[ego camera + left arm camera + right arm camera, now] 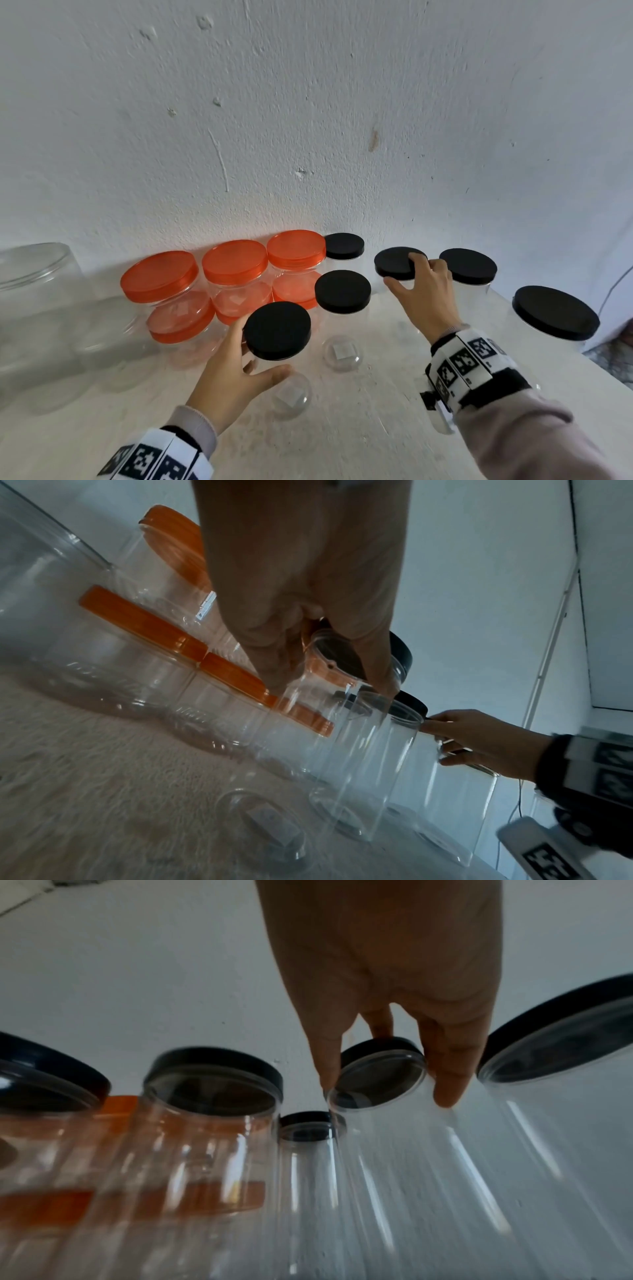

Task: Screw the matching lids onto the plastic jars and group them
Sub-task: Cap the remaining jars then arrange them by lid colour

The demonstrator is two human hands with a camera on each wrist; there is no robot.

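Note:
My left hand (pixel 260 353) grips a clear jar just under its black lid (pixel 277 330); the thumb is in front and the fingers are behind. In the left wrist view the left hand (pixel 329 688) wraps the jar's neck. My right hand (pixel 404 270) pinches the rim of another black lid (pixel 394 262), which sits on a tall clear jar. The right wrist view shows that hand (pixel 387 1088) with thumb and fingers round this lid (pixel 380 1053) and the jar (pixel 411 1150) below it. Whether the lid is tight, I cannot tell.
Several other black-lidded clear jars (pixel 342 291) stand around the hands, the largest (pixel 555 317) at the far right. Three orange-lidded jars (pixel 234 262) stand in a row against the white wall. A big lidless clear jar (pixel 34 274) is at far left. The table edge (pixel 599 363) runs close on the right.

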